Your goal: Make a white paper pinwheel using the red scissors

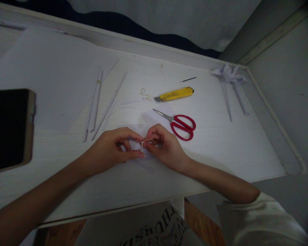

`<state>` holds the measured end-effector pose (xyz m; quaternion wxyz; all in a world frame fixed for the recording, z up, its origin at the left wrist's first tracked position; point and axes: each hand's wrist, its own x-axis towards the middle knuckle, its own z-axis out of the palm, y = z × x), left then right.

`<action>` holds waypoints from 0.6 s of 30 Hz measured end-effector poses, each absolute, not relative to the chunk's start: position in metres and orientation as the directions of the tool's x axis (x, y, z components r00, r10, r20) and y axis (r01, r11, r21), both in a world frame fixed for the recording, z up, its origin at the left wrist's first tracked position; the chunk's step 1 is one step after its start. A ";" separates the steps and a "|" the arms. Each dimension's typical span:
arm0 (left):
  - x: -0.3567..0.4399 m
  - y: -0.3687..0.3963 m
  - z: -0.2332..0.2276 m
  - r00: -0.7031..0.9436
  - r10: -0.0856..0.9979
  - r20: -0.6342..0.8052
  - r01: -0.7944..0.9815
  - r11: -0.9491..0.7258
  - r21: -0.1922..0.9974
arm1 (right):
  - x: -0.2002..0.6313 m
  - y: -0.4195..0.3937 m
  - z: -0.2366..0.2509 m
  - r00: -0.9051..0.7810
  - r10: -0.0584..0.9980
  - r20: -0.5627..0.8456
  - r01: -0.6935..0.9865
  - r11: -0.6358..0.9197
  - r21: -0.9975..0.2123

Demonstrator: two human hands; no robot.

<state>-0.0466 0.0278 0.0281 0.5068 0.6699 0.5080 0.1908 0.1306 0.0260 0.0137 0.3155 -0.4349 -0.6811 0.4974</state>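
Near the front middle of the white table, my two hands meet fingertip to fingertip. My left hand (115, 145) pinches a small piece of white paper (135, 145) between thumb and fingers. At its edge, my right hand (166, 148) has thumb and forefinger closed on a thin pale string (142, 146). Part of the paper and string is hidden behind the fingers. Just beyond my right hand lie scissors (178, 124) with red handles, blades partly over a white paper scrap (154, 115).
Behind the scissors lie a yellow utility knife (177, 94), tangled string (145, 94) and a thin black rod (189, 79). Rolled paper sticks (97, 99) and a large paper sheet (53, 71) are left. A phone (9, 130) sits far left, folded paper flowers (229, 74) far right.
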 end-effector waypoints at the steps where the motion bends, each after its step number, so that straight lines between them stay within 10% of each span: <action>1: -0.047 0.028 0.028 0.414 0.875 -0.252 0.484 0.023 0.875 | 0.131 0.026 0.014 -0.420 0.907 0.001 0.275 0.128 -0.953; 18: -0.043 0.028 0.035 0.349 0.855 -0.383 0.522 0.161 0.837 | 0.130 0.025 0.013 -0.405 0.913 0.038 0.270 0.160 -0.950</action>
